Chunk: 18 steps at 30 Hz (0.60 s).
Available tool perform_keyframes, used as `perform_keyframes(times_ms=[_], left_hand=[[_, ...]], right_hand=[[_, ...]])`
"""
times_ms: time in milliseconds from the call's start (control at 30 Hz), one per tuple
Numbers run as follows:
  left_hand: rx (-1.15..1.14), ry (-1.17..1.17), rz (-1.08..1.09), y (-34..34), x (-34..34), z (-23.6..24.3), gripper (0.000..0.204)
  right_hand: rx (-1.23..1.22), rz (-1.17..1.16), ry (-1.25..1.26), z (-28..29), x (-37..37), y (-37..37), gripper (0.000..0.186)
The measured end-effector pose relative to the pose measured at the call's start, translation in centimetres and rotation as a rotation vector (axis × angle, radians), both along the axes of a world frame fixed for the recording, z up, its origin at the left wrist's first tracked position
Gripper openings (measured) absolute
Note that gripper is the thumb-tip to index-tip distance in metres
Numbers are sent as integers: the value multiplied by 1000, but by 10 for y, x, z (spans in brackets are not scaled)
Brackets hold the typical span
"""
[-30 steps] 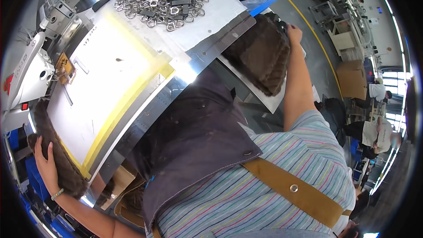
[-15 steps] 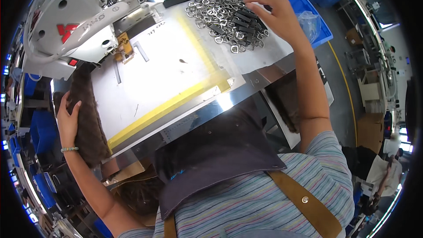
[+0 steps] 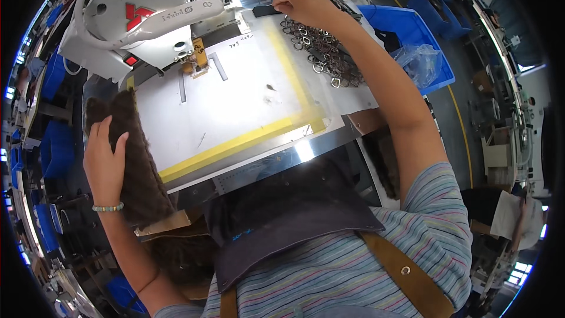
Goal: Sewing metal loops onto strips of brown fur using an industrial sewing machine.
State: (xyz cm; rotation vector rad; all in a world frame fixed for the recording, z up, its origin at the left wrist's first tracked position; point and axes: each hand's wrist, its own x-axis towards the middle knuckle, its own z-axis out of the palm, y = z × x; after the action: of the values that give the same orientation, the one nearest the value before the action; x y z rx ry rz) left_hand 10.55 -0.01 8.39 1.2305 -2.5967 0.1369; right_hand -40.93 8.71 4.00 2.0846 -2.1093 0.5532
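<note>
On the left, my left hand (image 3: 105,156) lies with spread fingers on a dark brown furry piece of fabric (image 3: 138,168), which hangs over the table's left edge. At the far side of the table, my right hand (image 3: 303,6) has its fingertips pinched together on a black strip (image 3: 263,10); the hand covers much of the strip. Under and beside my right forearm is a pile of metal D-rings (image 3: 335,81) with short black strap pieces among them, partly hidden. A white template sheet (image 3: 235,100) with two slots and yellow taped edges lies between my hands.
A white sewing machine (image 3: 147,17) stands at the back left, its brown-yellow foot part (image 3: 200,53) over the sheet. A blue bin (image 3: 432,47) holding a clear plastic bag (image 3: 418,65) is at the right. More brown fur (image 3: 182,259) lies below the table edge.
My right hand has moved left from above the D-ring pile to the black strip, and its fingers have closed. My left hand stays on the furry fabric. The view has shifted.
</note>
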Motion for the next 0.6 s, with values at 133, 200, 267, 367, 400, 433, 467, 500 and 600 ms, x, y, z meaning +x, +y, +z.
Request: perform_keyframes(times_ms=[133,200,267,367,400,433,467,500,600], left_hand=[[75,170,-215,30,-47,8,38],[108,157,-280,37,-67,4,37],[108,190,-376,39,-84,-6,36],[113,216,-395,33,-106,-28,29],[43,241,-410,30,-112,-36,27],[-21,262,-397,27,-117,-43,24],[-35,307,-403,24,-120,-49,19],[-58,327,-438,22,-120,-54,19],[60,410,-414,18,-116,-64,15]], right_hand=[[41,-5,96,-6,9,-19,20],[26,20,217,-8,11,-20,22],[43,-1,228,-10,12,-19,21],[12,13,168,-10,8,-18,18],[-28,34,91,-10,7,-18,15],[-31,33,108,-9,5,-19,15],[-44,32,108,-10,5,-19,14],[-46,38,97,-10,4,-19,13],[-77,6,26,-12,7,-19,12]])
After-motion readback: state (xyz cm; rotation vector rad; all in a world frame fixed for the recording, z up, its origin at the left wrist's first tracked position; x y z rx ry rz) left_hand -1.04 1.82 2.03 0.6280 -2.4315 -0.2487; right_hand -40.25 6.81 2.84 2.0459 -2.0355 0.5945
